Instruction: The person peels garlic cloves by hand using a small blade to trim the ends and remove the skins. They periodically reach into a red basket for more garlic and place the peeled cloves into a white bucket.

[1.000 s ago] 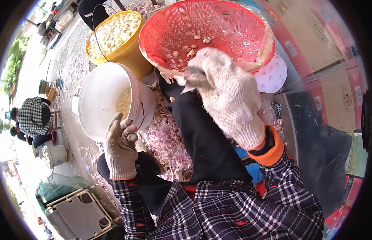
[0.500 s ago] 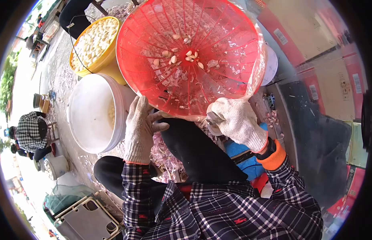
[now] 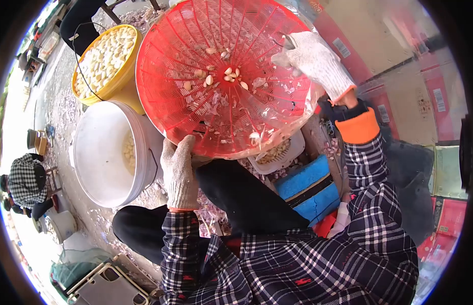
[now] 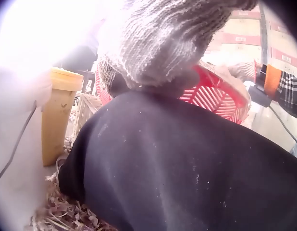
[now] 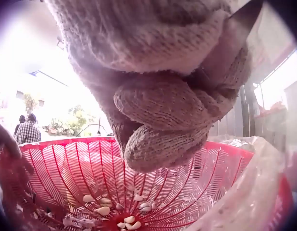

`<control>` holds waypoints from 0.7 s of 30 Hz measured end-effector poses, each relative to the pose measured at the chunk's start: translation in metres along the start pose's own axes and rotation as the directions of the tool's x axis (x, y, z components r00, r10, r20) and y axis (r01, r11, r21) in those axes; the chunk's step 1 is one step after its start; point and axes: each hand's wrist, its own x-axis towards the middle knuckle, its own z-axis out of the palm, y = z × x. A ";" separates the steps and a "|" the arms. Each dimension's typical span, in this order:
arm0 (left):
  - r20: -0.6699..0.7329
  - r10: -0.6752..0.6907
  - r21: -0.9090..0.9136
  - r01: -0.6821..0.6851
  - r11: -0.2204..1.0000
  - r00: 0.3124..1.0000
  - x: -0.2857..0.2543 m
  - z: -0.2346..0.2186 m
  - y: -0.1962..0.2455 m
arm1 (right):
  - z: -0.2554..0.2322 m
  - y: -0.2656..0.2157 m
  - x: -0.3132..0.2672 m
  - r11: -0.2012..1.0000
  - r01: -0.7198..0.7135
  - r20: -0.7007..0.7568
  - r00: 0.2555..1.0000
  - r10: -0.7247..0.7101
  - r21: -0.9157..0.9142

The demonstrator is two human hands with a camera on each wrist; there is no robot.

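A red slotted basket [image 3: 168,66] lined along its edge with clear plastic is tilted towards the head view, with garlic cloves [image 3: 230,75] and bits of skin at its bottom. The gloved left hand [image 3: 179,175] grips the near left rim; in the left wrist view this hand [image 4: 158,43] is above the dark trouser leg, its fingertips partly hidden. Over the basket's right side, the gloved right hand [image 3: 320,61] has its fingers curled round a small knife, whose blade [image 5: 237,36] shows in the right wrist view beside the hand [image 5: 158,86].
A white bucket [image 3: 101,147] holding some cloves and a yellow bucket [image 3: 122,86] full of cloves stand at the left. Below the basket are a white tray [image 3: 297,147] and a blue block [image 3: 307,178]. Cartons [image 3: 368,35] lie under plastic at the right.
The left hand has moved from beside the white bucket to the basket's rim. The basket has come nearer and tilted towards the view. The right hand dipped to the near rim, then moved up and right.
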 end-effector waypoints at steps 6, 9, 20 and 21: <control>-0.037 0.004 0.040 -0.003 0.999 0.999 0.001 -0.002 0.001 | 0.055 -0.026 0.074 0.944 0.155 -0.126 0.972 -0.198 -0.290; -0.061 0.017 0.051 -0.014 0.999 0.998 0.000 0.000 0.001 | 0.076 -0.059 0.083 0.994 0.100 0.060 0.993 -0.097 -0.035; -0.043 0.002 0.079 0.001 0.997 0.999 0.002 0.002 -0.003 | 0.223 -0.054 0.127 0.940 0.207 0.155 0.973 -0.170 -0.269; -0.031 0.046 0.106 -0.042 0.994 0.998 0.003 0.002 -0.006 | 0.242 -0.044 0.138 0.914 0.252 0.146 0.966 -0.215 -0.318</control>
